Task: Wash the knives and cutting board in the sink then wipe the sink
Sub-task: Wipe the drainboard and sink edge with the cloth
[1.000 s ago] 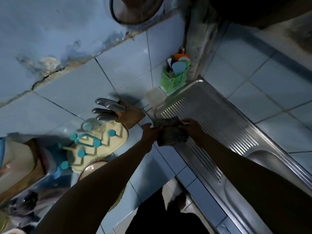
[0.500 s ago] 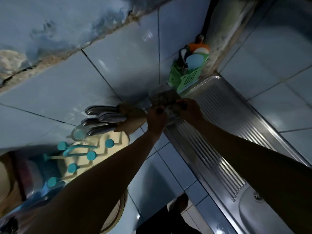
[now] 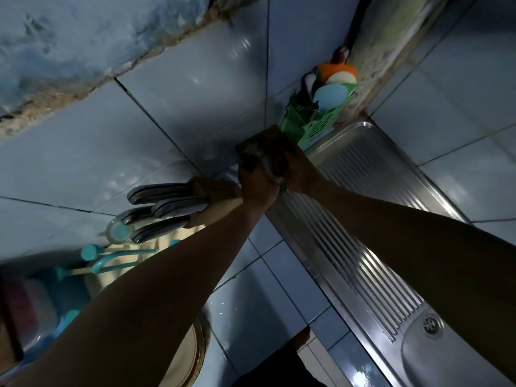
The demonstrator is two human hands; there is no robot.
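Knife block (image 3: 215,191) left of sink (image 3: 391,208); basket (image 3: 315,127) behind sink.

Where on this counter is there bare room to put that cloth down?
Both hands hold the cloth at the wall corner. The ribbed drainboard lies bare between the green caddy and the sink drain. The tiled counter patch between the forearms is also bare. It is crowded left: knife block, drying rack.

Steel-handled knives (image 3: 162,208) upright in wooden block; ribbed steel sink (image 3: 371,247) beside.
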